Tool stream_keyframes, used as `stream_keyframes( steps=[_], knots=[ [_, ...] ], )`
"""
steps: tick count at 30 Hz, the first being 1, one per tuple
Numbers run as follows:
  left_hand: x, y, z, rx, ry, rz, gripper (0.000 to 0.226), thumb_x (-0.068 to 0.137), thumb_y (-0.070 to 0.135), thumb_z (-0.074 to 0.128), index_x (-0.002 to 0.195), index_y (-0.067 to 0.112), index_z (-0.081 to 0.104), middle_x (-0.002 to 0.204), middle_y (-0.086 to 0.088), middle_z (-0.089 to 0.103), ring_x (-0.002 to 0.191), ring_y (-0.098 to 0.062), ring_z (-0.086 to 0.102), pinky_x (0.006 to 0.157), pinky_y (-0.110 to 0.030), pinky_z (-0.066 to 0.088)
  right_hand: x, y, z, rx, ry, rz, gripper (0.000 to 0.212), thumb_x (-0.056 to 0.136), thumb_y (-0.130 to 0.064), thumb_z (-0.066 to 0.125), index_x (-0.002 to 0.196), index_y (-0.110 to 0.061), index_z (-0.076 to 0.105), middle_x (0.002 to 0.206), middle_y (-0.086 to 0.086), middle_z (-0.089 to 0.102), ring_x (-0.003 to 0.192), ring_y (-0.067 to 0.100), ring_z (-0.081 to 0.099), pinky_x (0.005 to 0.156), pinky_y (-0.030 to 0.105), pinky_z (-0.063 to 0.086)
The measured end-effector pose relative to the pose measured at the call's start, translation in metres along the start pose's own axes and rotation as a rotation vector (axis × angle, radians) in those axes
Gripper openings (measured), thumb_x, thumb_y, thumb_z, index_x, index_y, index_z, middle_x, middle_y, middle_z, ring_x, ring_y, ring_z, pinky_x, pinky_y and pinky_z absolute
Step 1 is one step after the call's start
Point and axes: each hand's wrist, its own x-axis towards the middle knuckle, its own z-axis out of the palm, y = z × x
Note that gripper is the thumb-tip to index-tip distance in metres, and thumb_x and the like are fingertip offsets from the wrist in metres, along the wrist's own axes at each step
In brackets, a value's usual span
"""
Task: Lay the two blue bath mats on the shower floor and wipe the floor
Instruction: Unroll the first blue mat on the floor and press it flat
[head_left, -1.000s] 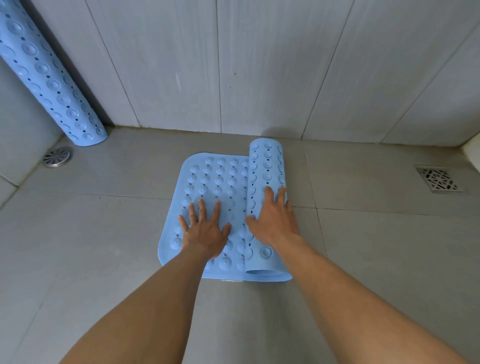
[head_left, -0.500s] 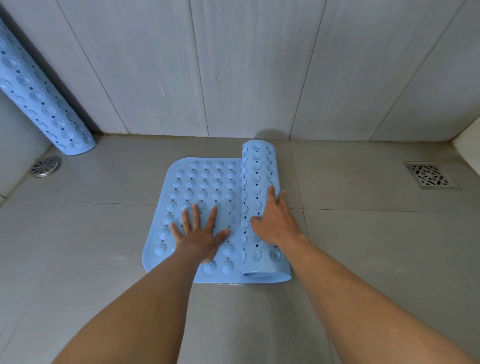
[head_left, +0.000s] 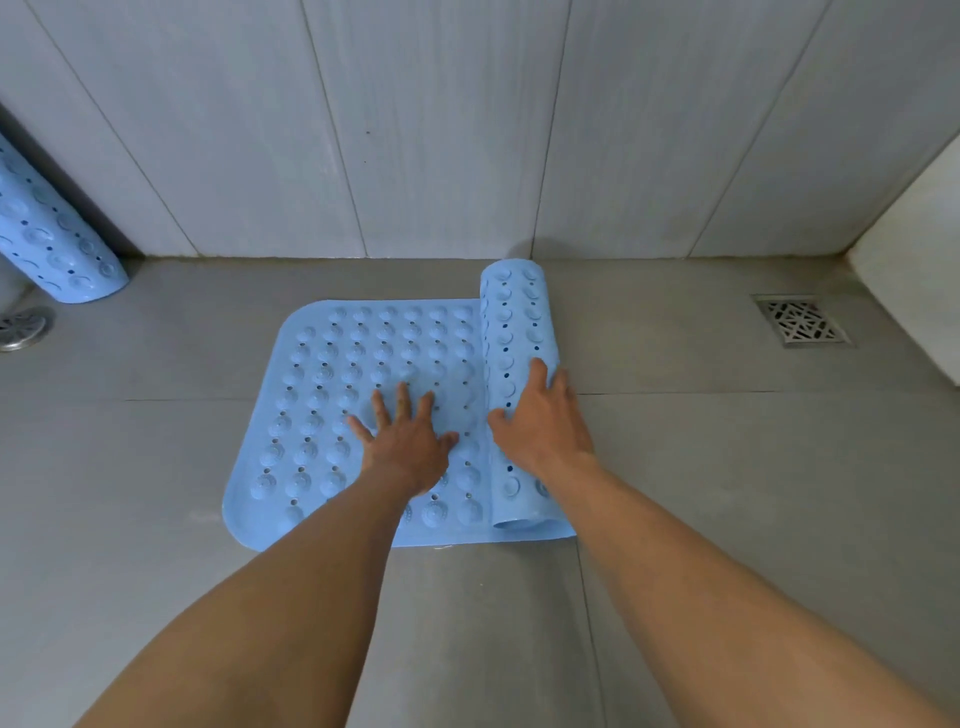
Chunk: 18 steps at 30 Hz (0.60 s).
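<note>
Since the earlier frame more of the blue mat (head_left: 363, 395) lies flat on the shower floor (head_left: 727, 493), its roll (head_left: 514, 332) further right under the open right hand (head_left: 540, 423), while the left hand (head_left: 408, 441) presses spread-fingered on the flat part.

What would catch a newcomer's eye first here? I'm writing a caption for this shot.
First, the half-unrolled blue mat in the middle of the grey floor, with the left hand pressed flat on it and the right hand on the roll at its right. Next, a second rolled mat leaning in the far left corner, and a square drain at far right.
</note>
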Motion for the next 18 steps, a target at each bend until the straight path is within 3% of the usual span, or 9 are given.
stream_keyframes(
  steps=[2,5,8,10,12,15,18],
  knots=[
    [0.003,0.010,-0.004,0.002,0.007,0.052,0.069,0.103,0.044,0.035,0.159,0.028,-0.003,0.167,-0.005,-0.015,0.151,-0.038,-0.018,0.117,-0.069,-0.004,-0.001,0.009,-0.004,0.010,0.038,0.029,0.080,0.091,-0.034,0.056,0.153,-0.009,0.011,0.151,0.021,0.027,0.134,0.039,0.037,0.105,0.051,0.041],
    [0.004,0.030,-0.005,-0.028,-0.025,0.073,0.075,0.100,0.028,0.037,0.159,0.030,-0.010,0.167,-0.005,-0.014,0.150,-0.041,-0.018,0.117,-0.068,-0.003,-0.003,0.022,-0.008,-0.051,0.052,0.012,0.082,0.097,-0.026,0.051,0.159,-0.022,-0.002,0.165,0.018,0.000,0.151,0.037,0.011,0.117,0.054,0.026],
    [0.005,0.047,0.002,-0.052,-0.003,0.018,0.067,0.104,0.052,0.020,0.159,0.026,-0.008,0.166,-0.010,-0.017,0.150,-0.040,-0.020,0.117,-0.066,-0.007,-0.003,0.038,-0.014,-0.144,0.006,-0.059,0.076,0.097,-0.017,0.048,0.159,-0.032,0.007,0.167,0.013,-0.013,0.154,0.035,-0.006,0.121,0.058,0.013],
    [0.005,0.057,0.007,-0.031,0.013,0.028,0.072,0.102,0.060,0.017,0.159,0.025,-0.008,0.165,-0.011,-0.019,0.150,-0.038,-0.020,0.116,-0.066,-0.008,-0.002,0.047,-0.019,-0.133,-0.013,-0.046,0.069,0.097,-0.020,0.043,0.159,-0.031,0.013,0.167,0.013,-0.010,0.154,0.034,-0.005,0.121,0.058,0.012],
    [0.004,0.069,0.013,0.025,0.025,0.111,0.066,0.104,0.051,0.019,0.159,0.028,-0.009,0.166,-0.009,-0.018,0.150,-0.038,-0.019,0.117,-0.067,-0.006,-0.001,0.053,-0.020,-0.118,-0.004,-0.024,0.061,0.101,-0.031,0.036,0.158,-0.026,0.015,0.167,0.015,-0.007,0.154,0.034,-0.001,0.121,0.058,0.013],
    [0.004,0.085,0.018,0.049,0.020,0.177,0.066,0.103,0.035,0.027,0.158,0.032,-0.011,0.166,-0.008,-0.016,0.149,-0.044,-0.019,0.116,-0.070,-0.004,0.000,0.062,-0.022,-0.083,0.024,0.028,0.067,0.101,-0.047,0.037,0.157,-0.019,0.014,0.165,0.021,-0.003,0.152,0.037,0.006,0.120,0.057,0.018],
    [0.002,0.092,0.025,0.060,0.053,0.150,0.062,0.104,0.044,0.019,0.159,0.032,-0.008,0.167,-0.008,-0.013,0.148,-0.047,-0.018,0.115,-0.070,-0.004,0.002,0.070,-0.025,-0.076,0.052,0.048,0.071,0.100,-0.040,0.042,0.158,-0.011,0.012,0.166,0.020,-0.001,0.152,0.038,0.010,0.119,0.055,0.021]
  ],
)
